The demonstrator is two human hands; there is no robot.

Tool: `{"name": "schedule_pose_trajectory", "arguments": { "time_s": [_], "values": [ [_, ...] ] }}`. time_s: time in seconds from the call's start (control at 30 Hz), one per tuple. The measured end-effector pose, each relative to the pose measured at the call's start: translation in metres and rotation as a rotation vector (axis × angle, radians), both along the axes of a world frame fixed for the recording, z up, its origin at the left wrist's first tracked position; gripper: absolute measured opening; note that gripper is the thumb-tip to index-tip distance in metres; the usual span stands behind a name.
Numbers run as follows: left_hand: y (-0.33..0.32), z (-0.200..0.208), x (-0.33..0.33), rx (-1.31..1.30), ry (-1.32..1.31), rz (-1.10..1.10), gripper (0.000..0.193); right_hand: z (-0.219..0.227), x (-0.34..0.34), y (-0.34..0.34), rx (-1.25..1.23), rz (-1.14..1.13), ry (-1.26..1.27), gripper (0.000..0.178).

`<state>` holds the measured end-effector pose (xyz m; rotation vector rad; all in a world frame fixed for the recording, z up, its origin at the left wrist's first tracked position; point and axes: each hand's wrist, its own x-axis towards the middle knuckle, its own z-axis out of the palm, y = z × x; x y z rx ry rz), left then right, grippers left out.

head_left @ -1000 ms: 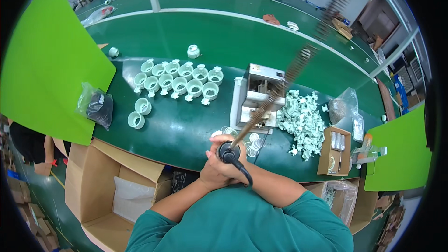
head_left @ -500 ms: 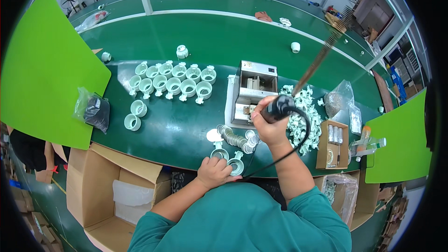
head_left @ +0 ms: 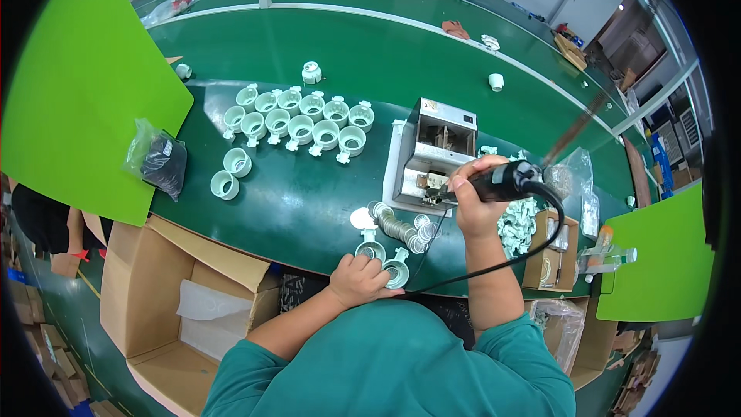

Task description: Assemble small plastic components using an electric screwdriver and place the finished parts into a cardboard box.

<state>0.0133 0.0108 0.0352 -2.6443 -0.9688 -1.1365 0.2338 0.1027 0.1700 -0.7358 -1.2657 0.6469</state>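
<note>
My right hand (head_left: 480, 205) is wrapped round a black electric screwdriver (head_left: 505, 181), held nearly level. Its tip reaches the front of a metal screw feeder (head_left: 444, 112). A cable curves down from the tool's back end past my forearm, and a blurred coil spring rises behind it. At the table's front edge my left hand (head_left: 356, 279) is closed, fingers curled over a pale green plastic cup (head_left: 371, 249). Touching its fingertips on the right is a second cup (head_left: 397, 272). Just beyond lie a fanned row of clear round discs (head_left: 400, 227) and a white disc (head_left: 360, 218).
Rows of pale green cups (head_left: 301, 131) stand at the left, with a bag of black material (head_left: 166, 166) beside them. On the right are a heap of pale green parts (head_left: 519, 228), a small cardboard tray (head_left: 570, 262) and bottles (head_left: 614, 255). A carton (head_left: 147, 286) stands below left.
My right hand has swung the screwdriver from steeply upright to nearly level, its tip now at the feeder. The left hand stays at the cups. The whole view has shifted slightly.
</note>
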Motion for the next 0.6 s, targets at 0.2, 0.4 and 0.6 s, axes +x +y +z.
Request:
{"name": "schedule_pose_trajectory", "arguments": {
  "time_s": [0.2,0.4,0.6],
  "values": [
    [0.0,0.0,0.001,0.003,-0.008,-0.001,0.057,-0.007,-0.005,0.002,-0.048,0.024,-0.026,0.037],
    [-0.001,0.001,-0.001,0.009,-0.017,0.022,0.057,0.008,-0.013,-0.012,-0.306,0.189,0.176,0.05],
    [0.0,0.0,-0.002,-0.026,0.008,-0.006,0.051,0.007,-0.052,-0.056,-0.188,0.407,0.244,0.068]
  ]
}}
